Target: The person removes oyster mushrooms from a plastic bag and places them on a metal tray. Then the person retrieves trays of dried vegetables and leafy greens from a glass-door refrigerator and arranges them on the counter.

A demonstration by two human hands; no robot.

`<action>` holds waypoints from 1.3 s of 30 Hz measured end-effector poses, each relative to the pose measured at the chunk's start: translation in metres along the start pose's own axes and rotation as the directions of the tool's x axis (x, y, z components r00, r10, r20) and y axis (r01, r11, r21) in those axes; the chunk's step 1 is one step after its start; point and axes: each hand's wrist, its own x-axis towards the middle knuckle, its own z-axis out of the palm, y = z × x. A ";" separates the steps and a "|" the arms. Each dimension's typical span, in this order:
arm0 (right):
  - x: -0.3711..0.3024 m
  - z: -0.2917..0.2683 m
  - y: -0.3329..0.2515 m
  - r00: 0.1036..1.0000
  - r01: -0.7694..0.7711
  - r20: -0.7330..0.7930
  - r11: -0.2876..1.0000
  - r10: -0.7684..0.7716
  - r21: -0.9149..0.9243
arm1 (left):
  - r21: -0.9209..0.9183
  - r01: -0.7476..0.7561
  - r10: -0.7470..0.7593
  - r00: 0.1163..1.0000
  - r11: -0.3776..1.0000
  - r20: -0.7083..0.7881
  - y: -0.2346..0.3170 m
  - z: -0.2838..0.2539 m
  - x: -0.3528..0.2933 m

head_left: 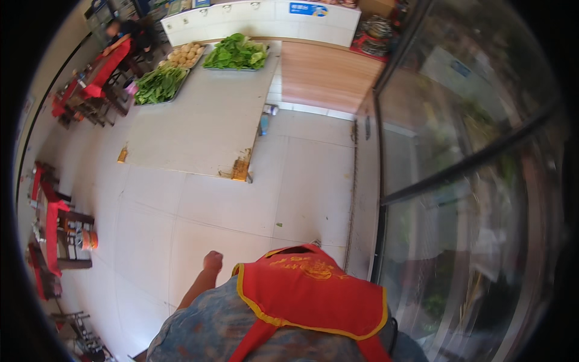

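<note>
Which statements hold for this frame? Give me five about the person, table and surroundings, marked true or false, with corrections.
1. The person's left hand is apart from the pale table. True.
2. The leafy greens lie at the table's near end. False: they lie at its far end.
3. The person wears a red apron with yellow edging. True.
4. The tall glass panels stand at picture left. False: they stand at picture right.
5. Both near table corners show orange-brown patches. True.
</note>
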 end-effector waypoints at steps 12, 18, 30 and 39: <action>0.209 -0.354 -0.272 0.967 0.174 -0.254 0.803 -0.030 0.569 | -0.312 0.098 -0.250 0.832 0.945 -0.496 0.181 -0.100 0.130; 0.210 -0.361 -0.341 0.822 0.425 -0.255 0.847 -0.509 -0.320 | -0.186 0.002 -0.093 0.870 0.983 -0.484 0.283 -0.209 0.350; 0.335 -0.528 -0.448 0.963 -0.081 -0.252 0.795 -0.093 -0.601 | 0.124 0.243 -0.227 0.965 0.962 -0.129 0.393 -0.277 0.541; 0.498 -0.608 -0.522 0.949 -0.012 -0.104 0.297 -0.298 -0.955 | 0.129 0.160 -0.138 0.977 0.979 -0.166 0.368 -0.277 0.526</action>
